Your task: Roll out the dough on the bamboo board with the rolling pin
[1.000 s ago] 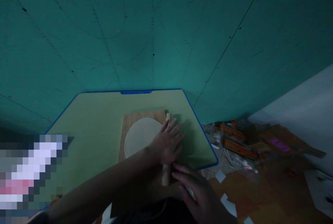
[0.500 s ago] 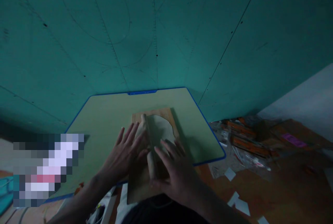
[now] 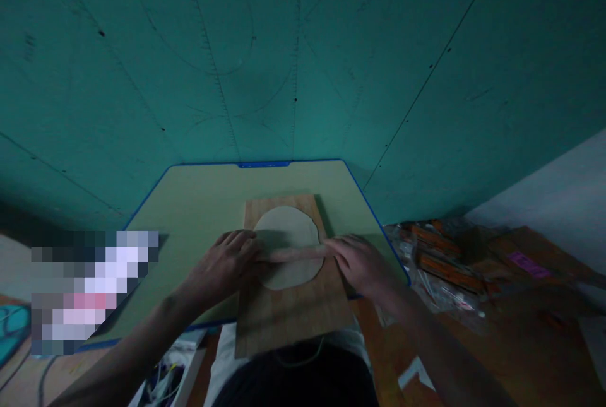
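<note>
A pale, flat round of dough (image 3: 284,227) lies on a wooden board (image 3: 288,322). Crosswise over its middle rests a thin wooden rolling pin (image 3: 296,254). My left hand (image 3: 237,252) is closed around the pin's left end, and my right hand (image 3: 350,255) grips the right end. The fingers of both hands curl over the pin, hiding its tips. Part of the dough's left edge is behind my left hand.
The board lies on a pale table (image 3: 199,205) with a blue rim, against a green wall (image 3: 265,66). Plastic-wrapped packs (image 3: 440,255) and a cardboard box (image 3: 525,255) are on the floor at right. A pixelated object (image 3: 104,287) stands at left.
The rolling pin has turned from lengthwise to crosswise on the dough. My hands, earlier spread flat over it, now close around its two ends. The view has shifted slightly.
</note>
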`<state>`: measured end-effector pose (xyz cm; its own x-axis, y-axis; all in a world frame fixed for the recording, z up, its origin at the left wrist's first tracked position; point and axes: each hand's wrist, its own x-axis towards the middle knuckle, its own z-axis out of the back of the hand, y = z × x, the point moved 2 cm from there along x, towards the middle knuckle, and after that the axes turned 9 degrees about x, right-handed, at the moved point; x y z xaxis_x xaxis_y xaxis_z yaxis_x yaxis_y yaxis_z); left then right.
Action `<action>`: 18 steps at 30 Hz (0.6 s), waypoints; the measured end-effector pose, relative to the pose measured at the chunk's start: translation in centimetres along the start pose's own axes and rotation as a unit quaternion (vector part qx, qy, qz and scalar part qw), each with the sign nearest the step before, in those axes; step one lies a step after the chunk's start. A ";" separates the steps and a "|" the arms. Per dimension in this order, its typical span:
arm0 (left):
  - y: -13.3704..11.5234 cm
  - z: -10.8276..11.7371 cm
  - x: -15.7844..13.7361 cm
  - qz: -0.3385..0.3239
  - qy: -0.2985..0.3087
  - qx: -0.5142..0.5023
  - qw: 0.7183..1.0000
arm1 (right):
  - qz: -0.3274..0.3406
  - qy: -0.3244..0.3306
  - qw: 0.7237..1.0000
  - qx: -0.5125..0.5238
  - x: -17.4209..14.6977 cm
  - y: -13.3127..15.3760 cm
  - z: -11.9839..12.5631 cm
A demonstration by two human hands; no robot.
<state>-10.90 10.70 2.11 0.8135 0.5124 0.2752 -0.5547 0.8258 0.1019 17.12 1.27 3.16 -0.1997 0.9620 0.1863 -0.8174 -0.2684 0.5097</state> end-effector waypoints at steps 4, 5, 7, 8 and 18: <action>-0.4 -0.9 -2.7 0.021 -0.016 0.019 0.999 | 0.010 -0.003 0.998 0.057 3.5 -1.1 0.8; -0.4 -1.0 -2.9 0.021 -0.016 0.023 0.999 | 0.004 -0.020 0.998 0.053 4.6 -1.2 0.5; -0.3 -1.2 -2.4 0.030 -0.016 0.034 0.999 | -0.011 -0.048 0.998 0.030 6.6 -1.0 -0.6; -0.4 -1.1 -1.8 0.036 -0.017 0.037 0.999 | -0.013 -0.052 0.998 0.021 7.3 -0.7 -1.4; -2.5 -1.4 0.1 0.080 -0.015 0.067 0.994 | 0.013 -0.010 0.997 -0.075 5.0 3.4 -4.8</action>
<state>-9.23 9.05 0.54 0.7077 0.6263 0.3269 -0.6973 0.6937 0.1806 10.76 5.40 1.75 -0.2119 0.9533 0.2150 -0.8842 -0.2807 0.3734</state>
